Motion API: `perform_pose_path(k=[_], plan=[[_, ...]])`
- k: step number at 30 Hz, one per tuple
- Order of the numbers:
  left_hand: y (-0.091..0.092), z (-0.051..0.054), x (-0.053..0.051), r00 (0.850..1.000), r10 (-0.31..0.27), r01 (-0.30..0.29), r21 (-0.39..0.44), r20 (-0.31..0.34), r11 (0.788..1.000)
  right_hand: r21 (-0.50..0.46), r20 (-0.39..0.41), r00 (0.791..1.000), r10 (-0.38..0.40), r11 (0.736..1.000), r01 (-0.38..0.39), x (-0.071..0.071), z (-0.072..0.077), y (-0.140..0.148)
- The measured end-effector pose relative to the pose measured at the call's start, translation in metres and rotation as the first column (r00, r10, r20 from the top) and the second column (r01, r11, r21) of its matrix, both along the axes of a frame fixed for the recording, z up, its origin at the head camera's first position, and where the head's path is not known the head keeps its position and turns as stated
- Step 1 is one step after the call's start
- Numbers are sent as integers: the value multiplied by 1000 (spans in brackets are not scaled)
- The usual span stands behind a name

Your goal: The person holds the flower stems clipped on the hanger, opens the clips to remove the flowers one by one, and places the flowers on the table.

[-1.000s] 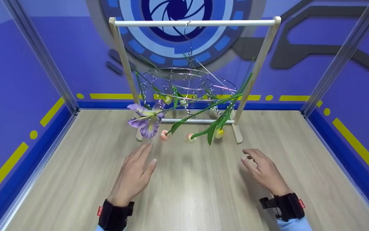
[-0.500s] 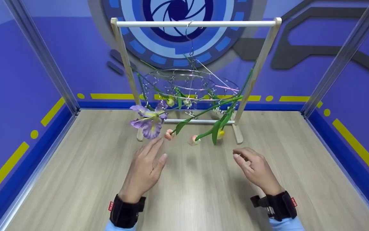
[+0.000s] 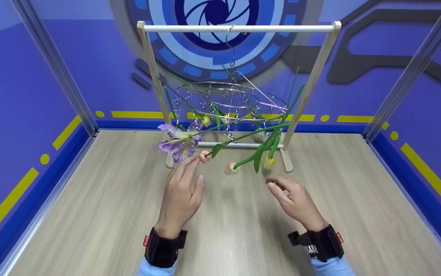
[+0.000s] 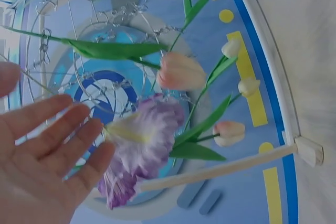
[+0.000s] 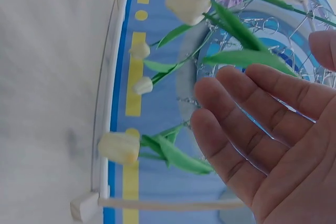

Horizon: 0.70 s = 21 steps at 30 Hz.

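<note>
A round wire clip hanger (image 3: 232,51) hangs by its hook, with artificial flowers hanging from it. At its left is a purple iris (image 3: 180,143); pink tulips (image 3: 231,168) and a yellow tulip (image 3: 269,163) droop at the front. My left hand (image 3: 182,191) is just below the iris, fingers extended and holding nothing; whether the fingertips touch a petal I cannot tell. In the left wrist view the iris (image 4: 149,135) appears beyond the fingers. My right hand (image 3: 297,201), fingers loosely bent, holds nothing below the yellow tulip. Pale tulips (image 5: 119,147) show beyond it in the right wrist view.
The hanger's hook sits on the top bar (image 3: 281,28) of a wooden rack, whose feet (image 3: 287,161) stand on the wood-grain table (image 3: 228,230). Blue patterned panels (image 3: 366,96) enclose the back and sides, with metal posts at the corners.
My left hand has moved up and to the right, closer to the iris. My right hand has shifted left. The flowers sway slightly, and the view has turned a little.
</note>
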<state>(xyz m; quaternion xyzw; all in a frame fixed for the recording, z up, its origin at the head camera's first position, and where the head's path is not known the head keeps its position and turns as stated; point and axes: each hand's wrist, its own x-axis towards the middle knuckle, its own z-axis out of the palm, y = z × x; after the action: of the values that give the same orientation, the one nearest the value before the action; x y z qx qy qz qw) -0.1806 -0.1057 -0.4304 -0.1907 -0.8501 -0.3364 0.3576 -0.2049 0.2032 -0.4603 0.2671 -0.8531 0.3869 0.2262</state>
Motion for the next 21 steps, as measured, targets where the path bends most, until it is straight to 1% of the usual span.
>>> perform_pose_path(k=[3,6,14,18,21], plan=[[6,0,-3,999,21,-20,27,-41,999,-16,4,1000,28,999,-28,-1,2,-7],[13,0,-5,998,17,-14,44,-63,999,-47,-3,998,58,997,-58,-2,5,-13],[35,3,-11,998,-19,23,63,-61,998,-151,-86,986,144,976,-156,-4,13,-30],[43,3,-16,998,-34,38,79,-59,996,-196,-117,980,160,964,-180,-4,17,-36],[48,2,-19,997,-39,44,76,-63,996,-211,-143,977,160,959,-187,-4,19,-41]])
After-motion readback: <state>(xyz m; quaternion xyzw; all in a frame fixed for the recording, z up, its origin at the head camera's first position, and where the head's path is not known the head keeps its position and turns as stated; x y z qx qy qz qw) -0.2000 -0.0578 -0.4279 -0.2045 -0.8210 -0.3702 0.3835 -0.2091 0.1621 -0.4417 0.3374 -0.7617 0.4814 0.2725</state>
